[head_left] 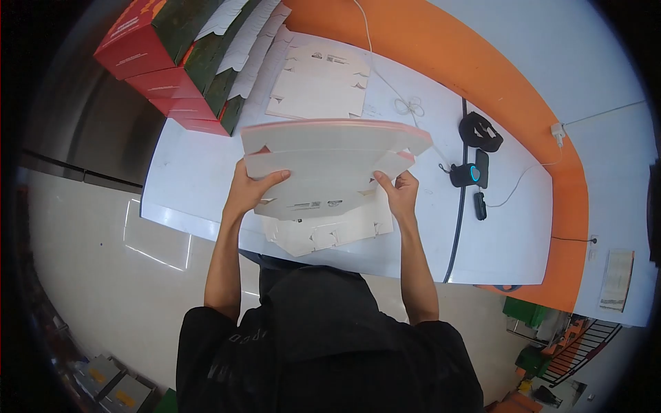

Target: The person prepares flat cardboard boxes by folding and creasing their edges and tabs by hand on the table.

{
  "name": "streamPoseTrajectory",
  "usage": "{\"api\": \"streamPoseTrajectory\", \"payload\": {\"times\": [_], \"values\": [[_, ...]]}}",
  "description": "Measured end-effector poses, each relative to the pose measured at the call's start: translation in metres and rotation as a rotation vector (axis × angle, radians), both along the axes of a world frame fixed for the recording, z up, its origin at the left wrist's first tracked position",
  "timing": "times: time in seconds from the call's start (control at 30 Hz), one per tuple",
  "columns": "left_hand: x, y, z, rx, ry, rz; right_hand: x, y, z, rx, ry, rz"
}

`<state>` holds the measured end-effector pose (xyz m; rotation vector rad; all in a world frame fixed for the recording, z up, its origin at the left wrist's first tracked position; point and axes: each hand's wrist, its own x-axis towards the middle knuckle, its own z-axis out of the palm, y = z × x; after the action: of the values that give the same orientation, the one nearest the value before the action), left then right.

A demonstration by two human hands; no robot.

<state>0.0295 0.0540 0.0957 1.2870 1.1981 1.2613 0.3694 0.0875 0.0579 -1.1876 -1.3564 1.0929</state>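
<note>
Black short-sleeved top, faint pale lettering across back part, hands bare

Stacked boxes stand left of flat cartons on the table.

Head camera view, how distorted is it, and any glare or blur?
Head view: strong fisheye, bending the white table and orange wall band, with black corners; head view: bright light reflections on the floor at left; head view: print on the held cardboard sheets too small to read, lower-left edge dim and soft.
</note>
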Motion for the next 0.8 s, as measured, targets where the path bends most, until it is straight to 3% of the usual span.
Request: {"api": "streamPoseTrajectory", "payload": {"times": [0.2,0.43,0.53,0.63,0.8], "values": [[-0.002,-0.009,0.002,-0.303,0.035,0.069,-0.017,-0.009,0.009,0.019,-0.041,-0.071],[-0.002,-0.014,0.005,-0.235,-0.258,0.093,-0.006,-0.028,0.057,-0.069,0.117,0.094],[0.013,-0.022,0.013,-0.317,-0.293,0.182,-0.019,-0.029,0.066,-0.008,0.005,-0.088],[0.031,-0.036,0.024,-0.401,-0.274,0.284,-0.024,-0.026,0.073,-0.138,-0.162,-0.151],[0.088,-0.076,0.054,-0.394,-0.101,0.234,-0.049,-0.019,0.031,0.204,-0.496,-0.481]]}}
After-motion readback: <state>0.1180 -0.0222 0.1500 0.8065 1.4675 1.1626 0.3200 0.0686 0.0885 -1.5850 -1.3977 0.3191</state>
